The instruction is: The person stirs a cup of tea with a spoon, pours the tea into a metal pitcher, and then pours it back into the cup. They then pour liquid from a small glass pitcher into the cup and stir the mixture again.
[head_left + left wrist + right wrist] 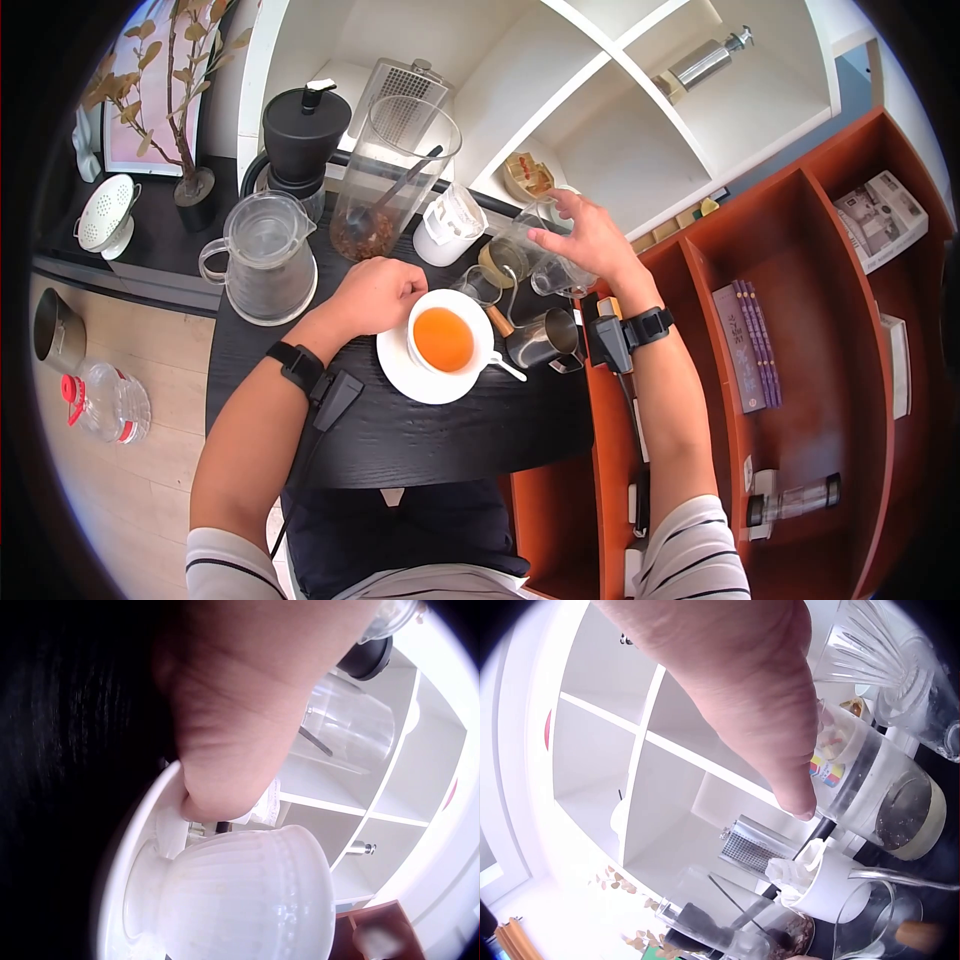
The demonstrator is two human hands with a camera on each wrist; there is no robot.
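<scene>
White cup [443,339] of orange-brown liquid stands on a white saucer [400,377]; its fluted side [247,892] fills the lower left wrist view. My left hand [375,297] rests with loosely curled fingers at the saucer's upper-left rim; its fingertips are hidden in the left wrist view. My right hand [592,240] is around the upper part of a clear glass [512,250], thumb on the near side and fingers beyond. In the right wrist view, the thumb overlaps the glass [889,799], which has a little pale content at its base.
Around the hands stand a metal pitcher [545,338], a fluted glass [866,645], a white canister [449,228], a tall glass cylinder [385,190], a lidded glass jug [268,260] and a black grinder [303,135]. Brown shelves [800,400] adjoin the black table [420,440].
</scene>
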